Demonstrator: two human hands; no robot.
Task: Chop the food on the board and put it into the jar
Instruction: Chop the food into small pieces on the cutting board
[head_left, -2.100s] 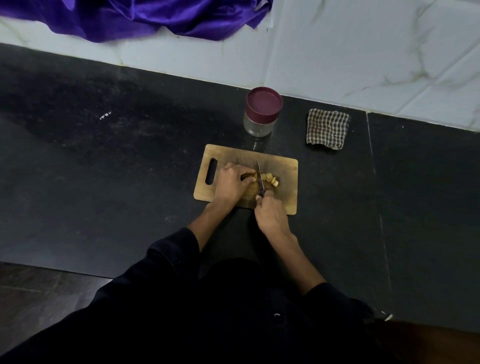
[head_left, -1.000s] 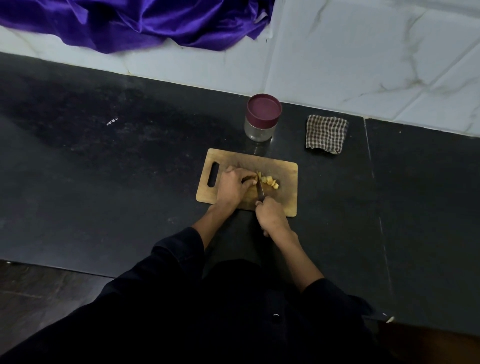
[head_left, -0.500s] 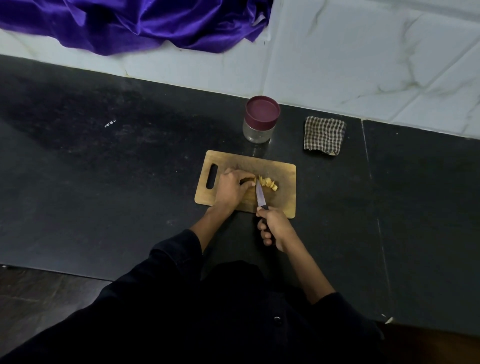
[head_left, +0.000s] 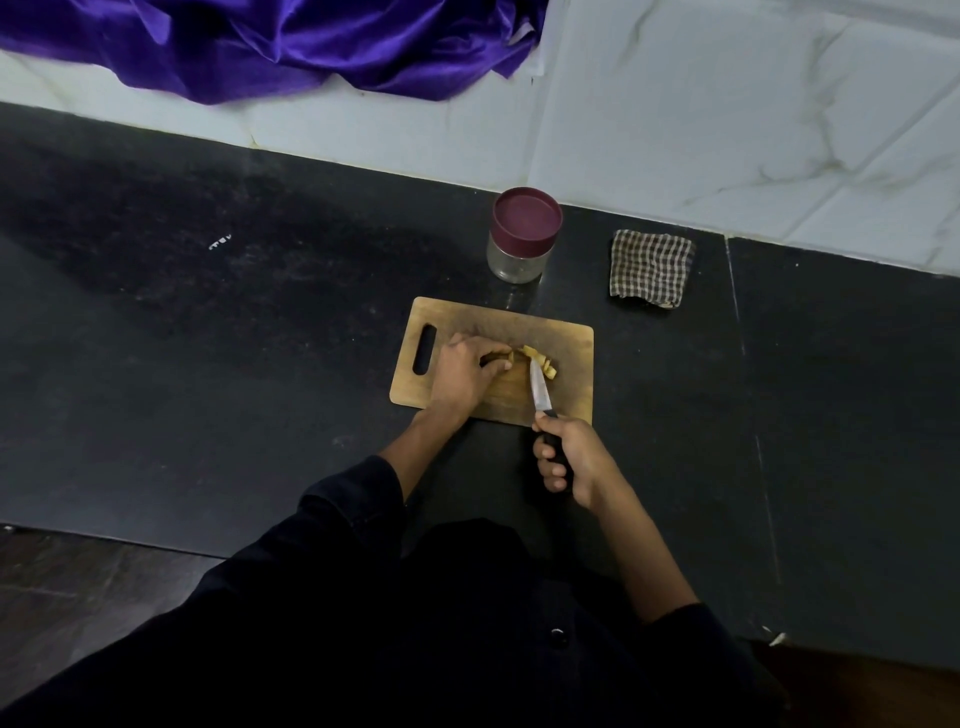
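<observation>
Nearest the person, the right hand (head_left: 571, 460) wraps its fingers around the black handle of a small knife (head_left: 540, 389), just off the near edge of the wooden cutting board (head_left: 571, 374). The blade reaches forward over the board, its tip in among the yellowish pieces of food (head_left: 537, 359).

The left hand (head_left: 465, 371) lies on the board with fingers curled down over the uncut end of the food, thumb towards the blade (how much remains under the fingers cannot be told). The cut pieces sit in a small heap just right of that hand, near the middle of the board.

Judgement: the step in hand is chopping, and it looks well along but not finished. To do it well, the left fingertips should stay tucked back, knuckles guiding the flat of the blade, and creep away from the edge with each cut. Strokes should be short and straight down, the hand pressing the piece so that it does not roll. The pieces should stay heaped for an easy sweep later.

Beyond the board, near its far edge, stands the glass jar (head_left: 519, 244), upright on the dark bench (head_left: 260, 364), its maroon lid (head_left: 527, 215) on. The lid has to come off before any food goes in. A folded checked cloth (head_left: 652, 270) lies to the right of the jar. Farthest off, purple fabric (head_left: 291, 41) hangs over the pale tiled wall.
</observation>
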